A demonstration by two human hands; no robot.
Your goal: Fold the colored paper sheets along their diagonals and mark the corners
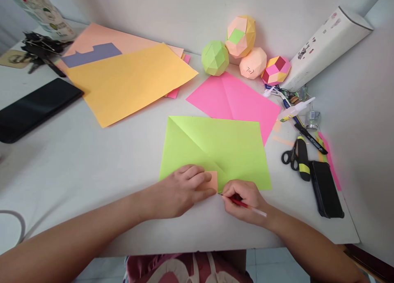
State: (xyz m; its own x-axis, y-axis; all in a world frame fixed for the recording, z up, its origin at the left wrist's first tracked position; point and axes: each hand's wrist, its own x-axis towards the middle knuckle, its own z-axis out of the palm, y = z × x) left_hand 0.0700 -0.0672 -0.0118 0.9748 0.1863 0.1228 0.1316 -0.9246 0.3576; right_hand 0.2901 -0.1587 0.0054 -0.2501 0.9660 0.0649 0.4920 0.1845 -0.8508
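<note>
A smooth white table [129, 164] is partly covered at far left by a yellow sheet [132, 81]. Nearer, a pink sheet [246, 100] is overlapped by lime-green paper [227, 149], diagonally creased. Farther back, 4 faceted paper balls [248, 55] are clustered. At the green paper's near edge, a plain peach square [213, 184] is pinned by the left hand [184, 190], fingers flattened; a slim red pen [242, 203] is pinched by the right hand [249, 194], tip beside the square.

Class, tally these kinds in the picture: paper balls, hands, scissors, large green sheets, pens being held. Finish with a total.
Paper balls: 4
Hands: 2
Scissors: 1
Large green sheets: 1
Held pens: 1
Total: 9
</note>
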